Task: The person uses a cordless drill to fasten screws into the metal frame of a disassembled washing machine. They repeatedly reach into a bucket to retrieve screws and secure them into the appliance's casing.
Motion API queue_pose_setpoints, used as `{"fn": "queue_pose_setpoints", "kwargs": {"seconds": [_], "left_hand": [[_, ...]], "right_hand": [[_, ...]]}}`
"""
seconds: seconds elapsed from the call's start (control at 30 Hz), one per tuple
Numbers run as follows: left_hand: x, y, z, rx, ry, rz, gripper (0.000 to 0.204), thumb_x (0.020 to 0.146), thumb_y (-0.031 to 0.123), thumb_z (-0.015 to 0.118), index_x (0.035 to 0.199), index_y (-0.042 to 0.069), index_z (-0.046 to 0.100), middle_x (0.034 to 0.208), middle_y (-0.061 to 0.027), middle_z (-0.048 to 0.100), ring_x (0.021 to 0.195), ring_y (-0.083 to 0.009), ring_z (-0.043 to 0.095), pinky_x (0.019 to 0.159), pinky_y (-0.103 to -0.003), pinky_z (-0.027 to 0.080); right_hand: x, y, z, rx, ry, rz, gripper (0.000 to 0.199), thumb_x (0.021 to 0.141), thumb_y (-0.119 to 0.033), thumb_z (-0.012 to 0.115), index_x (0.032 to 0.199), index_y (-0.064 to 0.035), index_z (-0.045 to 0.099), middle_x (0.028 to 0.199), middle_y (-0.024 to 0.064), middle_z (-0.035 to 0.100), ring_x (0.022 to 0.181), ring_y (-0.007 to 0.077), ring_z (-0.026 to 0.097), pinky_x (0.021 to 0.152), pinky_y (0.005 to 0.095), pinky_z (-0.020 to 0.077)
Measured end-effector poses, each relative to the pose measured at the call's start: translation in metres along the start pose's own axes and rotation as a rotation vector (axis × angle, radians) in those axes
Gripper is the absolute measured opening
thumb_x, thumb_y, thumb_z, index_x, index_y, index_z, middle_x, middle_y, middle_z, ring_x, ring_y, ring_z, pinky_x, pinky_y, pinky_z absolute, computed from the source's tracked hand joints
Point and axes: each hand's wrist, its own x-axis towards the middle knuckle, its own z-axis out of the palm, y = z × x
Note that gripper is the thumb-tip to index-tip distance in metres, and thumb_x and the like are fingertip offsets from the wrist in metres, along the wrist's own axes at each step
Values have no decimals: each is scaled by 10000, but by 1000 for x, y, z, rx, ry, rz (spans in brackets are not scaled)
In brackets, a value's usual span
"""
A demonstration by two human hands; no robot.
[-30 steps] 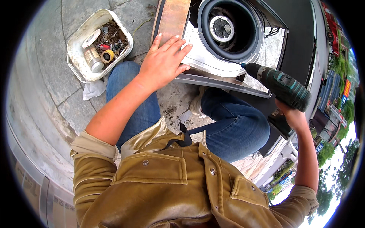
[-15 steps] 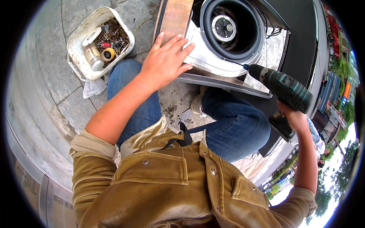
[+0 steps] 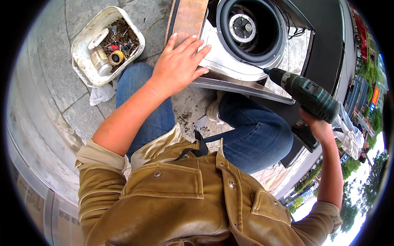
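Note:
A cordless drill (image 3: 310,94), dark with teal parts, is gripped at its handle by my right hand (image 3: 319,126). Its long thin bit reaches leftward to the lower rim of a round black ring (image 3: 223,39); whether it sits on a screw is too small to tell. The ring surrounds the opening of a silvery metal fan housing (image 3: 213,51), with a motor hub (image 3: 242,28) inside. My left hand (image 3: 176,67) lies open, fingers spread, across the housing's left edge and a brownish metal panel (image 3: 191,18).
A dirty white bucket (image 3: 78,53) holding debris, a jar and a tape roll stands at the left. A white rag (image 3: 101,94) lies by it. The housing sits in a metal frame (image 3: 246,90) with a dark panel (image 3: 326,37) at its right. Another person is in the right background.
The drill and my right hand have shifted very slightly right, while my left hand stays about where it was. The person in the background shows more fully at the right.

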Motion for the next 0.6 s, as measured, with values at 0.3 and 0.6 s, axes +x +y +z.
{"fn": "queue_pose_setpoints", "kwargs": {"seconds": [0.3,0.6], "left_hand": [[1,0,-1,0,-19,5,566,881,431,582,1377,185,460,1366,-39,510,1326,-210,413,1107,-545,242],[0,0,0,1,6,11,559,877,428,589,1366,183,469,1354,-37,519,1315,-209,426,1104,-540,237]], "right_hand": [[0,4,-3,47,-41,0,332,844,-164,701,1148,-48,635,1030,69,673,930,156,612,841,317,478],[-2,3,6,58,51,-116,120,873,-170,651,851,-56,624,671,-12,548,595,85,497,561,266,402]]}}
